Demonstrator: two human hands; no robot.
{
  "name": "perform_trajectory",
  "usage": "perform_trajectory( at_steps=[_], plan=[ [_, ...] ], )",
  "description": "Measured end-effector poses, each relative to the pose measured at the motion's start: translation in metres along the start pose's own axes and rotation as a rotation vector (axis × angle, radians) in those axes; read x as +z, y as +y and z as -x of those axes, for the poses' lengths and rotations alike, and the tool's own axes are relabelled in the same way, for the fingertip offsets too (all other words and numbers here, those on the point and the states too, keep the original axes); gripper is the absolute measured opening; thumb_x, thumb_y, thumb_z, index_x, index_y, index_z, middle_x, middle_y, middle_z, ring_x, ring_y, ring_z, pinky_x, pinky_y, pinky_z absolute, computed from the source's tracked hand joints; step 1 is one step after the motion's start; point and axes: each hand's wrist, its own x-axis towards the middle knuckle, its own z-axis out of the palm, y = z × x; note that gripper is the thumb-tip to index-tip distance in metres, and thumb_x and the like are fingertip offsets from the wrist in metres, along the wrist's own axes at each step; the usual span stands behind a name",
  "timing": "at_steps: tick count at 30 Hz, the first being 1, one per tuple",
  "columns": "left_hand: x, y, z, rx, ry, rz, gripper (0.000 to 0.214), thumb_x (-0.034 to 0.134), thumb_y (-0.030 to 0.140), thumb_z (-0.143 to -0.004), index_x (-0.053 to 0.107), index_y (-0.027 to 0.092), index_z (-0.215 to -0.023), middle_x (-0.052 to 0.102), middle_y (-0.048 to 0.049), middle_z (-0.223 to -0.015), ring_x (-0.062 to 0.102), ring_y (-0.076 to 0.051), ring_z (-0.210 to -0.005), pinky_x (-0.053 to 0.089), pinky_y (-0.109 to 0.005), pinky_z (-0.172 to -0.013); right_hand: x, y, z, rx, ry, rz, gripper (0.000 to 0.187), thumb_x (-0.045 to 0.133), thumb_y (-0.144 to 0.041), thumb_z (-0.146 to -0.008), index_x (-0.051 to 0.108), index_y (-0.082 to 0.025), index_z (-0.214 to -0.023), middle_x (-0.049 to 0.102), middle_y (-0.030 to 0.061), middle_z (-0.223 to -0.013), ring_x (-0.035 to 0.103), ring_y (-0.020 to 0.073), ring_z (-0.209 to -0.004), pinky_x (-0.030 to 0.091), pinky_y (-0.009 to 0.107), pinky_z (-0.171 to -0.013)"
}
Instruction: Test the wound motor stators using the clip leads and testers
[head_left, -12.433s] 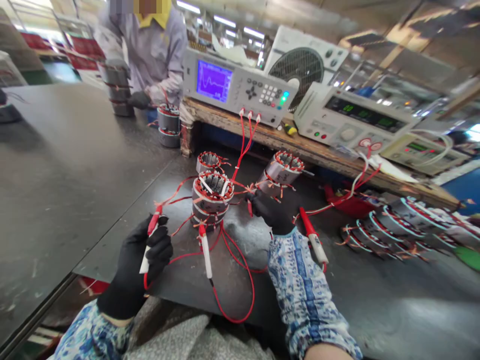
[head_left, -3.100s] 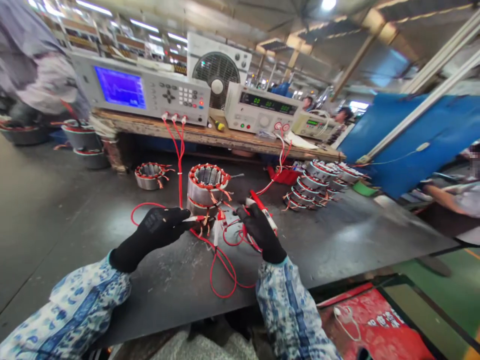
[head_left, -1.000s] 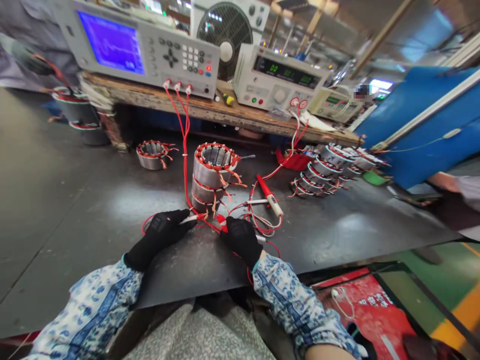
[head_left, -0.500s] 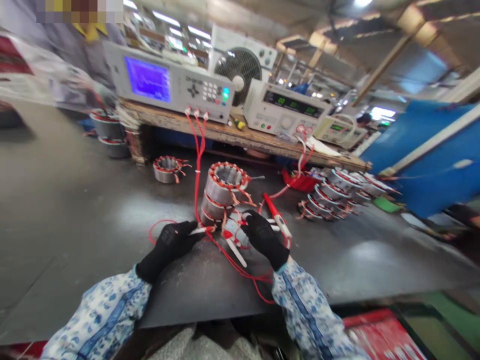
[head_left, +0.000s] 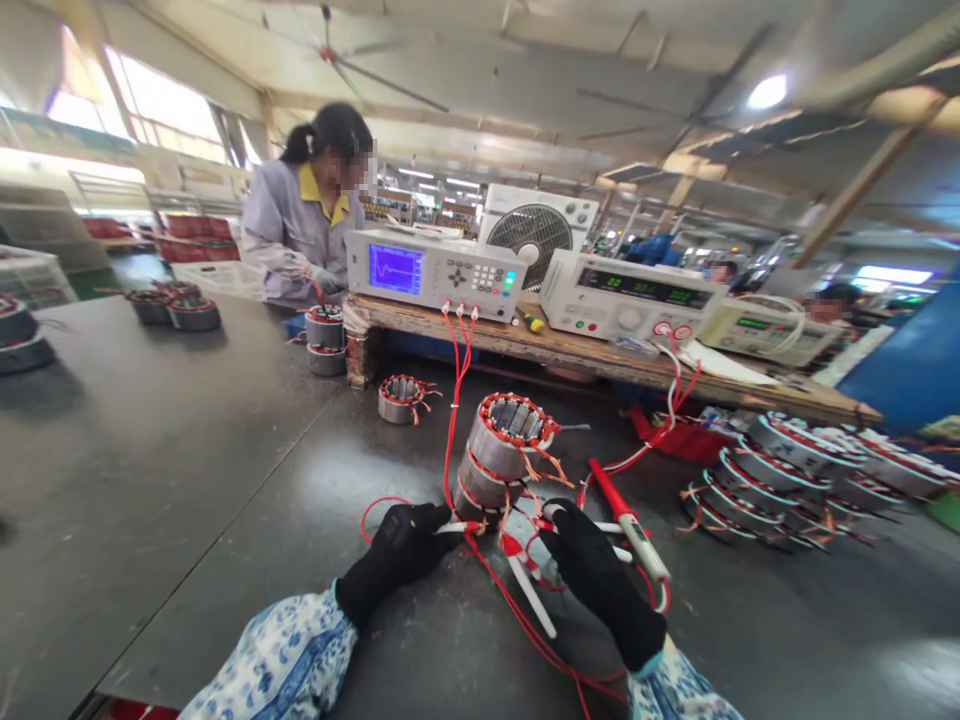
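- Head view, only one there is: the stack of wound metal rings (head_left: 496,450) stands on the dark table (head_left: 262,530), between and just beyond the two hands, copper ends poking out low down.
- Progress-wise, I'd call it partway. The left clip (head_left: 450,527) has its red tip right at those wire ends, so that side looks pretty much hooked up. The front clip (head_left: 534,598) lies with its red end by the stack's foot; can't tell if it's biting on anything.
- What's left, my guess: whatever's going on at the right-hand side, which doesn't look settled. The tester (head_left: 435,275) does have a curve on its screen.
- Left hand (head_left: 401,552): narrow, thumb and fingers pinching that left clip's white handle.
- Right hand (head_left: 596,575): fingers curled, something white at the tips, but honestly can't tell whether it's gripped or just touched.
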Motion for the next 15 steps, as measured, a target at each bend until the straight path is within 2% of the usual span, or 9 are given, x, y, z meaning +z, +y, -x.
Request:
perform_trajectory(
  at_steps=[5,12,14,15],
  plan=[
    [-0.001,0.001,-0.001,0.017,0.016,0.007,0.020,0.066,0.036,-0.102,0.083,0.026,-0.104,0.078,-0.0045,-0.069,0.072,-0.020,-0.052,0.045,-0.026,-0.046,-0.004,0.000,-0.003,0.019,-0.081,0.002,0.035,0.049,-0.021,-0.106,0.071,-0.027,-0.132,0.080,0.0106,-0.122,0.079,0.0303,-0.110,0.070,0.049,-0.093],
    [0.002,0.000,-0.002,-0.011,-0.007,0.005,0.023,0.066,0.039,-0.101,0.084,0.025,-0.102,0.078,-0.0061,-0.070,0.072,-0.021,-0.055,0.048,-0.027,-0.047,0.003,-0.004,-0.007,0.114,-0.076,-0.124,0.030,0.046,-0.026,-0.107,0.073,-0.024,-0.120,0.080,0.0132,-0.114,0.078,0.0296,-0.106,0.068,0.048,-0.091],
    [-0.001,-0.002,-0.003,-0.026,-0.046,0.031,0.026,0.064,0.040,-0.101,0.085,0.024,-0.101,0.080,-0.0069,-0.073,0.074,-0.021,-0.057,0.051,-0.027,-0.049,-0.002,-0.006,-0.018,0.195,-0.152,-0.174,0.026,0.051,-0.032,-0.106,0.075,-0.023,-0.109,0.079,0.0131,-0.104,0.078,0.0294,-0.098,0.067,0.046,-0.086],
    [-0.004,-0.004,-0.002,-0.053,-0.092,0.052,0.027,0.064,0.041,-0.100,0.085,0.024,-0.101,0.082,-0.0074,-0.076,0.076,-0.022,-0.060,0.054,-0.028,-0.053,-0.008,-0.007,-0.025,0.280,-0.216,-0.208,0.024,0.056,-0.038,-0.103,0.075,-0.023,-0.100,0.078,0.0122,-0.096,0.077,0.0292,-0.091,0.066,0.045,-0.083]
  ],
)
